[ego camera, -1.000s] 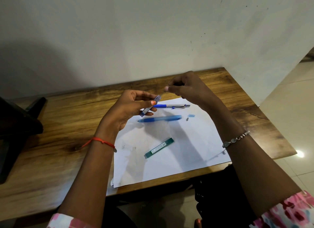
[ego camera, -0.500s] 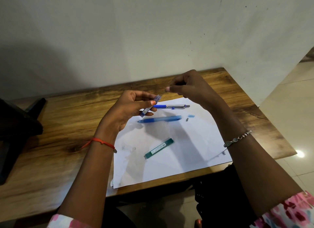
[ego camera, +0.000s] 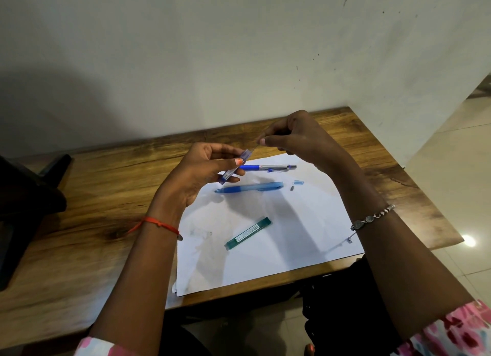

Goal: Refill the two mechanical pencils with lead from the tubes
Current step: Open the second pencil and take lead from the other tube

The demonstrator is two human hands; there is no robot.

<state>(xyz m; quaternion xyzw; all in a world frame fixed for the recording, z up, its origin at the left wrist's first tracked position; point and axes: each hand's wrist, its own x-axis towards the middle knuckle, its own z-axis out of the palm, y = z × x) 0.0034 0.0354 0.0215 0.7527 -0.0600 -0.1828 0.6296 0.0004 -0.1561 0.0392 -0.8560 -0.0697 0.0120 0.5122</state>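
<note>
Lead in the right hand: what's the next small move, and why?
Probably draw the lead clear of the blue tube: the right hand pinches its upper end, while its lower end seems to sit at the mouth of the tube, which the left hand grips. The light-blue pencil lies on the paper, its cap off beside it, seemingly ready.

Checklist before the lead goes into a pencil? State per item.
1. Left hand grips blue tube: ok.
2. Right hand pinches lead: ok.
3. Lead clear of tube: not ok, its lower end is at the mouth.
4. Lead unbroken: cannot tell.
5. Light blue pencil open, cap lying beside it on paper: ok.
6. Silver pencil open: cannot tell.
</note>
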